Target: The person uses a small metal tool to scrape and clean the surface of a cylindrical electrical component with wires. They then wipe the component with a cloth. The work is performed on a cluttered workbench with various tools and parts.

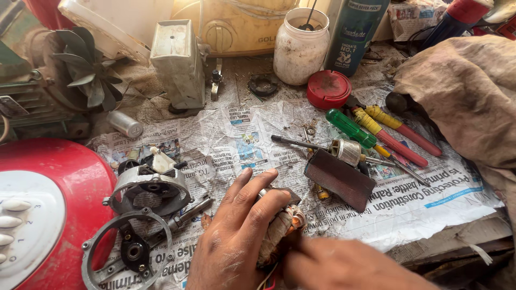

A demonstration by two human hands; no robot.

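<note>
Nearest the camera, the left hand (236,236) is closed around a wound motor stator (282,223), fingers wrapped over its top so that the copper-coloured coils and tape show at its right side; it sits low on the newspaper (430,198) at the bench's front edge. The right hand (344,266) meets it from the right and below, but its fingertips are hidden, so whether it grips the stator or only steadies it cannot be told. Judged from the layout, disassembly is complete: two grey end housings (148,188) lie separate just left of the hands, the lower ring-shaped one (126,252) open with its bearing seat exposed. The armature shaft (346,152) lies apart to the right, beyond a dark flat block (338,180). Nothing appears refitted. Farther back lie a green-handled screwdriver (349,128), yellow-and-red pliers (400,137), a red lid (328,88) and a white jar (300,45). A fan blade (86,67) stands at far left.
</note>
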